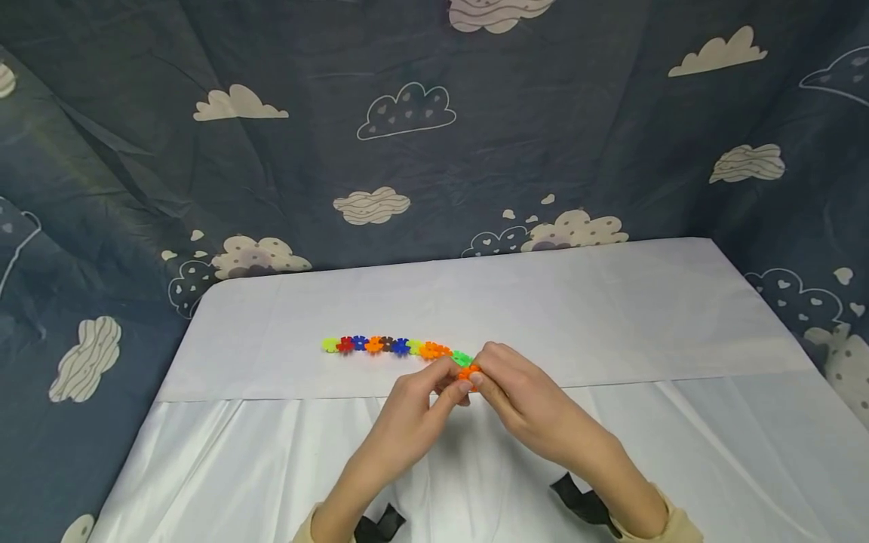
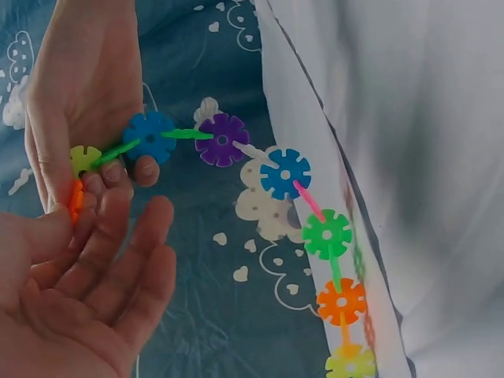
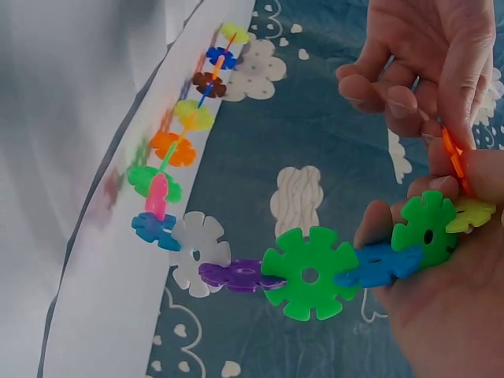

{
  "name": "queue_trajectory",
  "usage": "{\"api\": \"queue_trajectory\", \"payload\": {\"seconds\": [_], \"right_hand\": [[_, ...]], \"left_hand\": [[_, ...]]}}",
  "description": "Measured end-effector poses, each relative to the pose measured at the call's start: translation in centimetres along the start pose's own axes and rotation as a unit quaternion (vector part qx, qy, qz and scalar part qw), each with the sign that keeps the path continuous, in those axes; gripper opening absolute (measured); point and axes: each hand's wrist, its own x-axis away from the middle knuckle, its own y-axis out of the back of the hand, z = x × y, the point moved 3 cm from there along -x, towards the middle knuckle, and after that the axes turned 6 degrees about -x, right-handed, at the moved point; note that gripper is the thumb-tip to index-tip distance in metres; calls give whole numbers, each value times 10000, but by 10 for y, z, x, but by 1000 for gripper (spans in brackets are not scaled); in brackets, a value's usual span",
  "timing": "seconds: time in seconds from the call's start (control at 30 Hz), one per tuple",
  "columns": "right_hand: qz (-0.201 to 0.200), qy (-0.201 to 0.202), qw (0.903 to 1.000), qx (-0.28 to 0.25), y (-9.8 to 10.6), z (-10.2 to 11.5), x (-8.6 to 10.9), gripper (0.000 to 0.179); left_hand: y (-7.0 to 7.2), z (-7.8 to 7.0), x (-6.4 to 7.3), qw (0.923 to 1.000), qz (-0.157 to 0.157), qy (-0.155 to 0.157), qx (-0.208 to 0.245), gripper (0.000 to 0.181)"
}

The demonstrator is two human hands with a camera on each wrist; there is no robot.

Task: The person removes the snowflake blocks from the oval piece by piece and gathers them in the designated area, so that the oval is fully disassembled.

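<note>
Head view is showing the left hand (image 1: 410,411) and right hand (image 1: 539,403) pinching an orange disc (image 1: 468,373) between nearly closed fingers, while a chain of notched discs (image 1: 401,347) is trailing from them, its far end lying on the white surface (image 1: 611,317).

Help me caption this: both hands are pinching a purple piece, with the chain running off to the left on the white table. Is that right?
One slip: the piece is orange, not purple, as the head view shows. The left hand and right hand do pinch it, and the chain does run off to the left on the white table.
</note>
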Motion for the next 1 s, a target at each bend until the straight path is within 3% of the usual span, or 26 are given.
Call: {"api": "queue_trajectory", "payload": {"seconds": [0.17, 0.4, 0.6, 0.77, 1.0], "right_hand": [[5, -107, 9999, -105, -2, 0, 1, 17], [-50, -140, 9993, -346, -1, -1, 2, 29], [37, -252, 9980, -577, 2, -3, 3, 45], [232, -421, 9955, -814, 3, -4, 4, 55], [488, -581, 9903, -1162, -1, -5, 2, 43]], "left_hand": [[-1, 2, 0, 10000, -20, -29, 85, 18], [-1, 2, 0, 9988, -382, -308, 1, 10], [-1, 0, 1, 9943, -504, -793, -513, 6], [0, -2, 3, 9883, -566, -1018, -980, 8], [4, -3, 5, 9841, -662, -1285, -1030, 14]]}}
